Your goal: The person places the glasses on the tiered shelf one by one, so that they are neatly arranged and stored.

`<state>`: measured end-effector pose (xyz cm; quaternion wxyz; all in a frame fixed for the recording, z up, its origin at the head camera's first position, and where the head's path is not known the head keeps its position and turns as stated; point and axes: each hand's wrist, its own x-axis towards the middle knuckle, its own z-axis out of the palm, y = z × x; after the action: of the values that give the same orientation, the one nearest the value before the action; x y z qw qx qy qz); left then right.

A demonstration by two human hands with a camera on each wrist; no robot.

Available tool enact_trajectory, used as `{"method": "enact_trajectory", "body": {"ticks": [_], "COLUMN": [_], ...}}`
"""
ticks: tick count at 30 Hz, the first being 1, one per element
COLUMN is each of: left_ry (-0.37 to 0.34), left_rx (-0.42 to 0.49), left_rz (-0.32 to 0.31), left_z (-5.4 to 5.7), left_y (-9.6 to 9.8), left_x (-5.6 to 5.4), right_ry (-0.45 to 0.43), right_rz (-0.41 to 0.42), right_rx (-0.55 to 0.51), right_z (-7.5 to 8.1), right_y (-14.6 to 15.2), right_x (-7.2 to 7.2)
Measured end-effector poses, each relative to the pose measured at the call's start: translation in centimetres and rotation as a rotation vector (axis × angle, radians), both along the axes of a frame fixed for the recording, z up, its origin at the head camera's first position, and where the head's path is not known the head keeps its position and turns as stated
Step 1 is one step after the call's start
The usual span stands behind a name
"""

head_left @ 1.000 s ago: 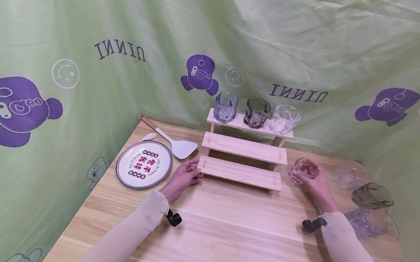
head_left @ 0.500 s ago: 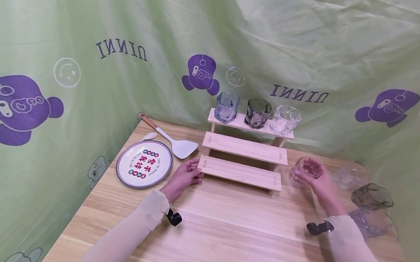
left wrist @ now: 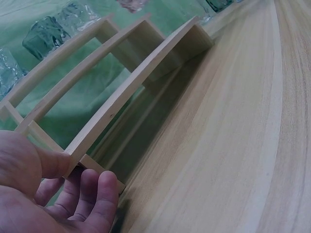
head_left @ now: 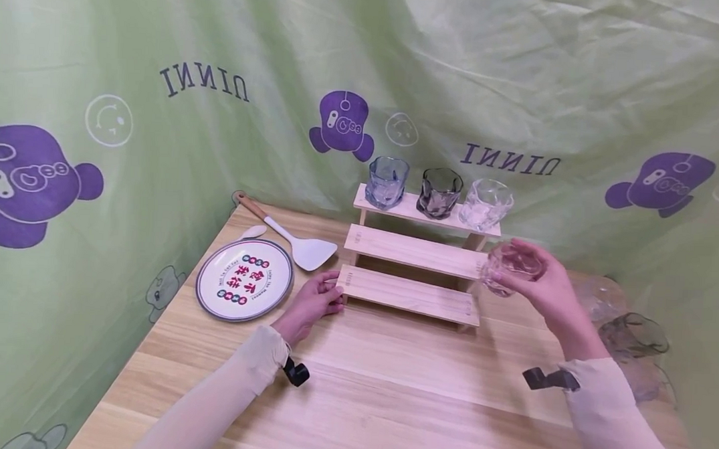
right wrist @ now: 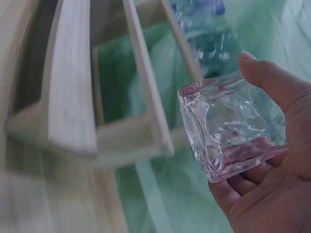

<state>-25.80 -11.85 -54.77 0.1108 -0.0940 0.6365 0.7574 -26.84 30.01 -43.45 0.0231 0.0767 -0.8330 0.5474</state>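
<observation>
A three-step wooden display stand (head_left: 410, 297) stands on the table. My left hand (head_left: 310, 307) pinches the left end of its lowest step; in the left wrist view the thumb (left wrist: 53, 164) lies on the board's edge with the fingers curled beneath. My right hand (head_left: 558, 297) grips a faintly pink clear glass tumbler (head_left: 502, 274), held up beside the right end of the middle step. The right wrist view shows this tumbler (right wrist: 238, 126) tilted between thumb and fingers. On the top step sit a blue glass (head_left: 387, 183), a dark grey glass (head_left: 439, 194) and a clear glass (head_left: 485, 206).
A round printed plate (head_left: 245, 280), a white spoon (head_left: 253, 232) and a white spatula (head_left: 313, 252) with a wooden handle lie at the left. More glasses, including a dark one (head_left: 634, 335), stand at the right, partly behind my right arm. A green curtain (head_left: 267, 133) surrounds the table.
My right hand has raised the pink tumbler from low beside the stand's right end up to the middle step's height. The left hand keeps its grip on the lowest step.
</observation>
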Motion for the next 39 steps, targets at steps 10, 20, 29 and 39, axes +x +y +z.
{"method": "enact_trajectory", "body": {"ticks": [10, 20, 29, 39], "left_ry": [-0.016, -0.007, 0.003, -0.001], "left_rx": [-0.006, -0.006, 0.001, 0.0], "left_rz": [-0.011, -0.015, -0.009, -0.012], "left_z": [-0.3, -0.1, -0.1, 0.0], "left_y": [0.0, 0.0, 0.0, -0.1], "left_x": [0.4, 0.3, 0.2, 0.0], "right_ry": [-0.03, 0.09, 0.191, 0.271], "right_rz": [0.159, 0.025, -0.085, -0.139], "right_rx": [-0.081, -0.076, -0.021, 0.036], "right_z": [0.9, -0.7, -1.3, -1.9], "right_y": [-9.8, -18.4, -21.9, -23.7], "right_x": [-2.2, -4.8, -5.4, -5.5]}}
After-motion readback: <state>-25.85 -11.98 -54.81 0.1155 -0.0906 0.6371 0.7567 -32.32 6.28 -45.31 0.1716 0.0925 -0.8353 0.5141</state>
